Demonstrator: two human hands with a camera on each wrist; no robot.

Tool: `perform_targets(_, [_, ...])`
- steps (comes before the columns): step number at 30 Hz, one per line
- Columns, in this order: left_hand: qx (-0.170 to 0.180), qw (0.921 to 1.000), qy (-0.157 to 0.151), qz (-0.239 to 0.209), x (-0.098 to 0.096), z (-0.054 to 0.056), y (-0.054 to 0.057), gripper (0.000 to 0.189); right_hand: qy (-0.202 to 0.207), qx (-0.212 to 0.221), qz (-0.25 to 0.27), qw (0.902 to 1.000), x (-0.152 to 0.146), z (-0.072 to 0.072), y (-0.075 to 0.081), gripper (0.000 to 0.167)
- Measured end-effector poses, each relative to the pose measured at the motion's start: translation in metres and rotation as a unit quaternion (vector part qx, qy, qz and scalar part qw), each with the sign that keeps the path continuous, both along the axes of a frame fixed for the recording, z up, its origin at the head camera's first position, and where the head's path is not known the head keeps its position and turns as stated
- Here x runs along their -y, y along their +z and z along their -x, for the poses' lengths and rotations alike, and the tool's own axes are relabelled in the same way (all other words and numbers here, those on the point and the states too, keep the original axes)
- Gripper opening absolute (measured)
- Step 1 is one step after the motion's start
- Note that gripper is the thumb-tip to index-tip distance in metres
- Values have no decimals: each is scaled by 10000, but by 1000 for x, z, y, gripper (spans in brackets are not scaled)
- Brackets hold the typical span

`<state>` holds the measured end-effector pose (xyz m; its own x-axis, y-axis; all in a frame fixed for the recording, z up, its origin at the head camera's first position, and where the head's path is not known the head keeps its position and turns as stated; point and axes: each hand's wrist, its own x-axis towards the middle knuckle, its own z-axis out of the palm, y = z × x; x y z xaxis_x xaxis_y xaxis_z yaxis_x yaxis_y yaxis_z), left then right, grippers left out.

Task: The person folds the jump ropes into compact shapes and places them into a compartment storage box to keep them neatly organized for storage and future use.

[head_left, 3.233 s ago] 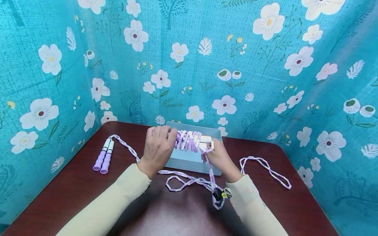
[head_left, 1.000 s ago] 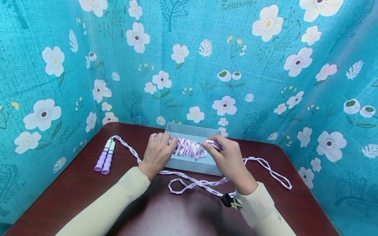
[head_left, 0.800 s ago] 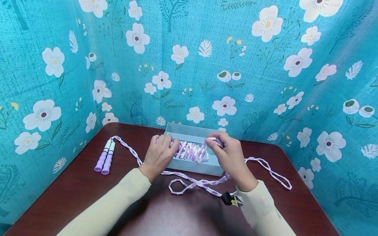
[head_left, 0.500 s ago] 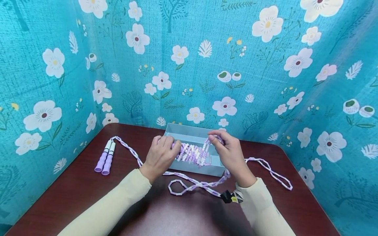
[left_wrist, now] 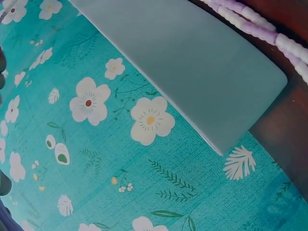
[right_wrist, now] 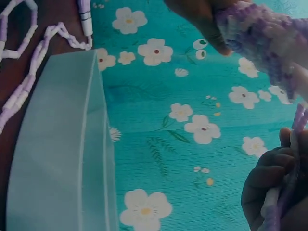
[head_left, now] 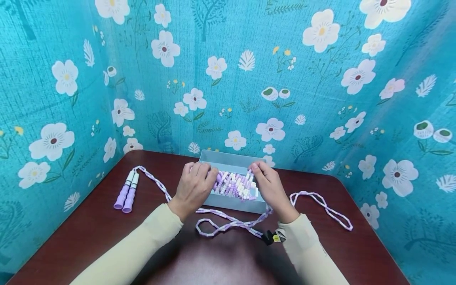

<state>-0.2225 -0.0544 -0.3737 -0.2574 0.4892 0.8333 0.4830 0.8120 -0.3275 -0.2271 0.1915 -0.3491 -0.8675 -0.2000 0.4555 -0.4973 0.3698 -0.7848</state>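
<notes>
Since rope looks light, limp, slick, clamp 9 o'clock end: left hand gripping there, right hand gripping rope, 3 o'clock.

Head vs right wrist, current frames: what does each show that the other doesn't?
Only head: the rope loop at far right, both pale sleeves, and the black-and-yellow item by the right one.

Only right wrist: the right hand with its fingers curled round a beaded strand; head hides that grip.

Both: left hand gripping the wound bundle, the box, floral curtain, and rope handles, though right wrist catches just part of one.
</notes>
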Motion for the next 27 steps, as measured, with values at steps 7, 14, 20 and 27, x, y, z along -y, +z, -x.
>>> perform_targets(7, [74,9994,308,-123,-1,3,3,13,257,382,484,9978,9,10,-15,41])
perform_targets(14, [322,9970,603,-377,-2,6,6,10,681,696,992,9903,30,8,-33,46])
perform_targets(20, [528,9933,885,-521,-1,8,7,11,947,681,656,9910,51,-16,-23,37])
perform_targets(27, [587,9910,992,-681,2,11,10,12,634,1059,-292,9919,66,-13,-43,29])
